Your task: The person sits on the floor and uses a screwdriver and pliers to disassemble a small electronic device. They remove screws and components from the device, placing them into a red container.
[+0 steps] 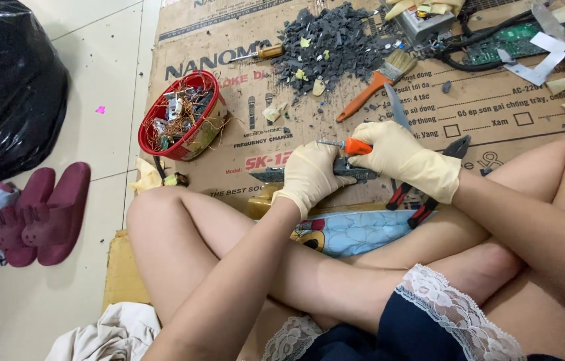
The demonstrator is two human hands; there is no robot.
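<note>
A flattened cardboard sheet (242,144) covers the floor, with a black bag (8,80) at ten o'clock and a red basket (179,113) of wire scraps nearer centre. At centre, the gloved left hand (309,177) has its fingers clamped on a dark flat strip (356,172) lying on the cardboard. The gloved right hand (406,157), touching it at three o'clock, grips an orange-handled screwdriver (346,146) whose tip points to nine o'clock.

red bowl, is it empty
No, the red bowl on the cardboard is full of tangled copper wire and small electronic parts.
</note>
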